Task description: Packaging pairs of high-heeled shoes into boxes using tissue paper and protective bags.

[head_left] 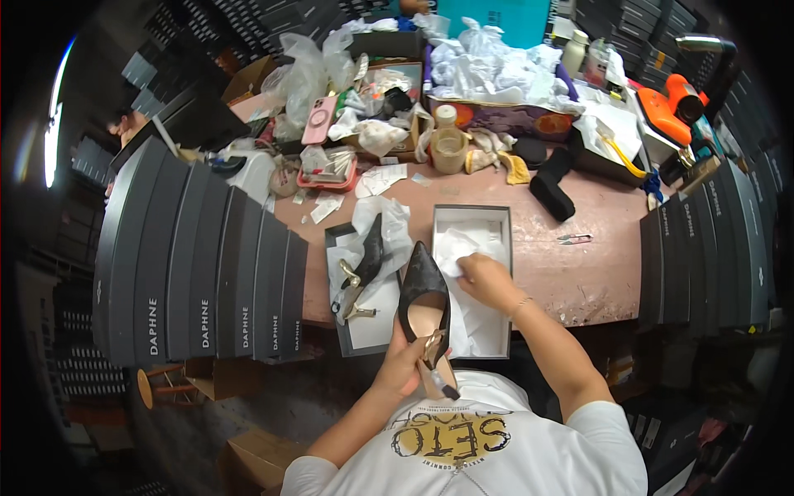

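My left hand (400,369) is closed around the heel end of a black pointed high-heeled shoe (423,277). Its toe points away from me and its pale insole faces up. To the right lies an open shoe box (507,248) lined with white tissue paper (471,240). My right hand (490,283) is over this box, fingers curled in a pinch at the tissue. On the left, a second black shoe (374,252) with gold-coloured parts rests on translucent wrapping (389,217) in another open box part (335,240).
Dark shoe boxes stand in rows at the left (194,256) and right (703,256). Thread snips (575,239) and a black cloth piece (552,186) lie on the table. Behind are a jar (448,149), a pink phone (320,121) and a carton of crumpled tissue (504,116).
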Demonstrator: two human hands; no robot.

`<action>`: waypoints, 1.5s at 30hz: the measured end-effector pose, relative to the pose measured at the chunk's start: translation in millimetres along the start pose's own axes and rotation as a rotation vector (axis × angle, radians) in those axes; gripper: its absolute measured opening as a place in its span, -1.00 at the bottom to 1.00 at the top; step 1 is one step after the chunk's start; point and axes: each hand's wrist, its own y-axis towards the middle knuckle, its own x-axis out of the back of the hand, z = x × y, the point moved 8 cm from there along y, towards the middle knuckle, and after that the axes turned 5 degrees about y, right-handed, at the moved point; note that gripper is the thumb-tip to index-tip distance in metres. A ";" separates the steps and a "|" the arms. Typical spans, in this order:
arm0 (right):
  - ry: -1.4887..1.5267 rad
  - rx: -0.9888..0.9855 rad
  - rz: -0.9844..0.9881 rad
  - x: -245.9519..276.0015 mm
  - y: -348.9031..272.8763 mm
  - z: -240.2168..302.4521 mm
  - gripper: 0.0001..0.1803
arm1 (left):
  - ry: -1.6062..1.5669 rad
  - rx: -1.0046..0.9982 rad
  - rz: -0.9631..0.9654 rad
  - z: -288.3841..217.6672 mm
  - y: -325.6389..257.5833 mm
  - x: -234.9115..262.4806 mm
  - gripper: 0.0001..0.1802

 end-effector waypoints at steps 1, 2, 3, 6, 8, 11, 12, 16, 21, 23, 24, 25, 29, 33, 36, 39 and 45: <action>0.273 -0.047 -0.127 17.6 -8.7 6.7 -0.63 | 0.021 -0.023 -0.017 -0.2 0.5 5.4 -0.20; 0.539 -0.096 -0.249 35.9 -17.3 12.5 -0.63 | 0.037 -0.049 -0.034 -0.1 3.4 10.5 -0.16; 0.997 -0.112 -0.210 45.6 -23.3 25.0 -0.66 | 0.030 -0.083 -0.025 -0.8 7.9 13.3 -0.13; 1.215 -0.112 0.042 38.6 -46.9 76.2 -0.65 | 0.044 -0.137 0.019 -3.5 14.1 9.5 -0.05; 0.345 0.159 0.056 31.8 -51.7 103.5 -0.62 | 0.087 -0.141 0.042 -14.2 9.9 -7.1 -0.04; 0.092 0.104 0.000 29.8 -42.7 107.2 -0.60 | 0.077 -0.152 0.065 -7.0 7.3 -14.7 -0.03; 0.026 0.088 -0.024 23.2 -39.6 106.5 -0.60 | 0.064 -0.154 0.056 0.2 5.1 -12.8 -0.03; 0.136 0.257 -0.259 28.0 -29.0 120.3 -0.57 | 0.088 -0.174 0.024 -17.0 4.9 -20.2 -0.16; 0.216 0.142 -0.286 62.2 -17.5 100.2 -0.24 | 0.044 -0.112 0.119 -17.6 11.0 -29.8 -0.24; 0.270 0.069 -0.146 33.8 -10.0 77.6 -0.12 | -0.002 -0.108 0.098 -15.3 18.0 -37.3 -0.39; 0.249 0.134 -0.220 34.5 -10.2 84.5 -0.13 | -0.056 -0.049 0.116 -12.5 23.0 -34.2 -0.40; 0.346 0.138 -0.196 37.0 -9.9 82.7 -0.14 | -0.110 0.010 0.133 -10.4 27.4 -28.6 -0.41; 0.886 -0.053 -0.161 57.9 -30.5 83.3 -0.26 | -0.558 0.266 0.196 -10.9 46.8 -7.0 -0.46; 0.680 0.016 0.188 42.3 -70.3 108.6 -0.37 | -0.865 0.206 0.425 -34.6 56.4 -14.8 -0.39; 0.715 0.044 0.136 23.1 -79.7 131.3 -0.44 | -0.960 0.273 0.719 -22.9 65.5 -20.9 -0.33; 0.897 0.026 0.091 12.1 -80.5 135.3 -0.60 | -1.042 0.346 0.954 -25.9 64.4 -35.6 -0.27; 0.981 0.058 0.061 17.0 -80.1 139.3 -0.79 | -0.973 0.308 1.027 -26.3 58.4 -41.9 -0.29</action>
